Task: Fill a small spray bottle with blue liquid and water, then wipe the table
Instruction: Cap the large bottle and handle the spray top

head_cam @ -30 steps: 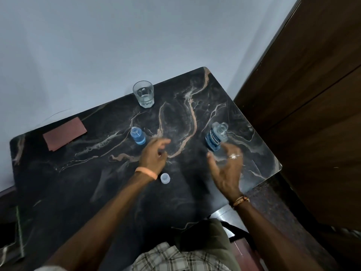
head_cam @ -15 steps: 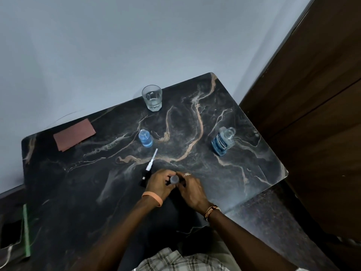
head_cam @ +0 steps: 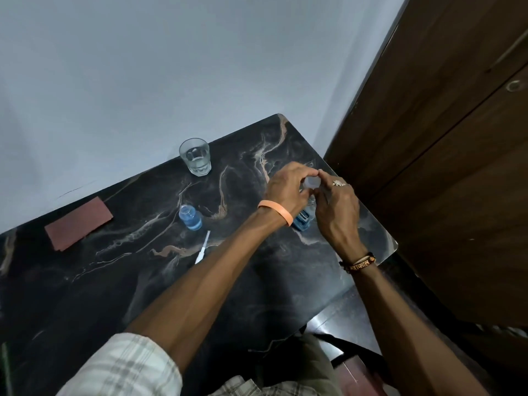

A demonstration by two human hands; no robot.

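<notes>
**Capping under way at the right edge**

A flat reddish-brown cloth [head_cam: 78,222] is laid far left on the black, marble-veined table [head_cam: 114,281]. The left hand [head_cam: 285,190] and right hand [head_cam: 338,210] are brought together near the right edge, each pinching one small translucent cap [head_cam: 311,182]. A glass tumbler of water [head_cam: 195,157] is set at the far edge. Directly beneath the cap stands the clear flask of blue liquid [head_cam: 303,223], upright and mostly hidden — the cap is judged to go straight down onto its neck. The small round spray bottle [head_cam: 190,217], open and part-filled with blue, stands left of the hands, nearer the left one; its white pump stem [head_cam: 203,248] lies beside it. Half a second earlier the cap was held at the near edge — it has since been carried over the flask.
</notes>
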